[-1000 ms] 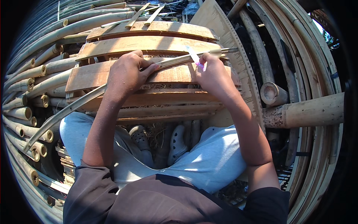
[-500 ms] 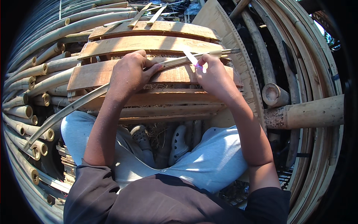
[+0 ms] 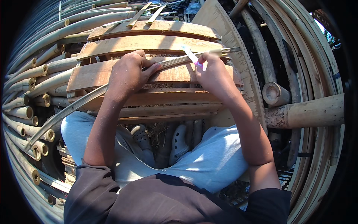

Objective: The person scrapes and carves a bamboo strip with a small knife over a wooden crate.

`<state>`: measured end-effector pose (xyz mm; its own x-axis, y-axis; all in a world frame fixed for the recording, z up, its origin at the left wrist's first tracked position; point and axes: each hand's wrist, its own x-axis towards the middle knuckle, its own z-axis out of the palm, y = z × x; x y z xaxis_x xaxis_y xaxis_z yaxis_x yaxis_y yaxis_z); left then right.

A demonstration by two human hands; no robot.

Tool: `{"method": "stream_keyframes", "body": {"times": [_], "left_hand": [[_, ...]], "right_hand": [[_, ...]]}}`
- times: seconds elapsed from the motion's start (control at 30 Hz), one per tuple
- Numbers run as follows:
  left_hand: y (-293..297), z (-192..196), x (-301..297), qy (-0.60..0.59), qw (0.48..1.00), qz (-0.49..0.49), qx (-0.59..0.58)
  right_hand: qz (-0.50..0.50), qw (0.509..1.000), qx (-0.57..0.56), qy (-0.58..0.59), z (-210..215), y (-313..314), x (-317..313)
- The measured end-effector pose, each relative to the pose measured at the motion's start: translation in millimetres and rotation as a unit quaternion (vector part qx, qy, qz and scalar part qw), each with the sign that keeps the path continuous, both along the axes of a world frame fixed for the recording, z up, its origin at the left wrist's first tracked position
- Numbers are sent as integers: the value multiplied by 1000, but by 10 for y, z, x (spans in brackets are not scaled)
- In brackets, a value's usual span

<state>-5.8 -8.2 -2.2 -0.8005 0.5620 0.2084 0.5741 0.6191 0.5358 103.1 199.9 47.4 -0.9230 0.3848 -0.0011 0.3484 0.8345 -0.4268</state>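
Note:
A long split bamboo strip (image 3: 69, 113) runs from the lower left, under my left forearm, up across the slatted wooden crate (image 3: 160, 44). My left hand (image 3: 131, 71) is closed on it, with the thumb lying along its top. Close to the strip's far right part, my right hand (image 3: 213, 72) pinches a small knife (image 3: 190, 53). Its bright blade points up and left, and a bit of pink-purple handle shows at the fingers. Just beyond the right fingertips, a pale curled band (image 3: 215, 52) sits at the strip; I cannot tell whether it is attached.
Stacked bamboo poles (image 3: 56, 67) fill the left side. A plywood panel (image 3: 223, 28) stands at the crate's right end. Beyond it are a thick bamboo pole (image 3: 309, 114) and long curved slats (image 3: 317, 56). Short bamboo pieces (image 3: 156, 15) lie on the crate's far edge.
The knife blade has shifted slightly, its tip now a little farther up and left. Both hands keep nearly the same place, and the strip has barely moved.

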Motion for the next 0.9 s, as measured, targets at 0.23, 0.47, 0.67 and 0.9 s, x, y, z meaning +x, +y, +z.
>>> {"method": "stream_keyframes", "body": {"times": [0.23,0.47,0.67,0.9], "left_hand": [[19,42,34,12,1000,-1,7],[27,15,36,8,1000,0,12],[23,38,53,19,1000,-18,8],[33,48,64,3,1000,-11,17]], "right_hand": [[19,997,3,70,-44,-61,12],[-2,999,-12,34,-82,-47,13],[25,998,34,44,-98,-130,3],[-8,1000,-4,-1,16,-152,-2]]}}
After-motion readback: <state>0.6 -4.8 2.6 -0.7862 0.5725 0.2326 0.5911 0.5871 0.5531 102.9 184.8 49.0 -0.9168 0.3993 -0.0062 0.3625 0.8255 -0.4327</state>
